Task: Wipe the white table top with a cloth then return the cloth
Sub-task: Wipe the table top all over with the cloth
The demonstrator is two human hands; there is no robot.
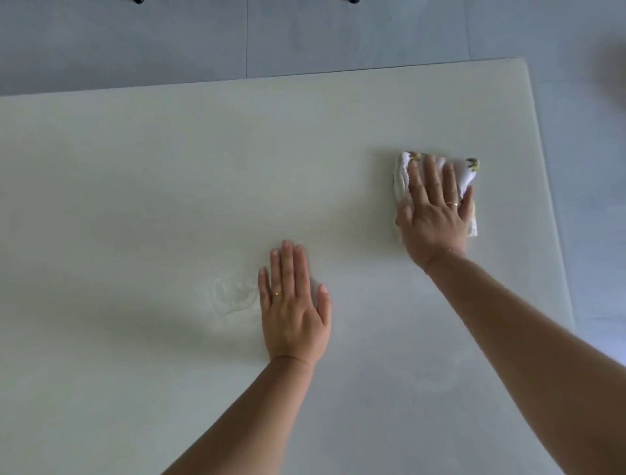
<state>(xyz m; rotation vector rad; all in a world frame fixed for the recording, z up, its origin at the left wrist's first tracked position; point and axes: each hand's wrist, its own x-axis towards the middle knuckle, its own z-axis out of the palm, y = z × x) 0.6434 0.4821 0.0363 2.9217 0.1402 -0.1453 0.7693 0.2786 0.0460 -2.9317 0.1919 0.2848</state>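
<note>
The white table top [169, 190] fills most of the view. A folded white cloth [465, 176] with small yellow-green print lies flat near the table's right edge. My right hand [435, 217] presses down on the cloth with fingers spread, covering most of it. My left hand [293, 305] rests flat on the bare table near the middle, fingers together and holding nothing. A faint wet smear [233, 295] shows on the surface just left of my left hand.
The table's far edge [305, 79] and right edge [555, 217] border a grey tiled floor [372, 37]. Two dark furniture feet [352, 1] show at the top of the view.
</note>
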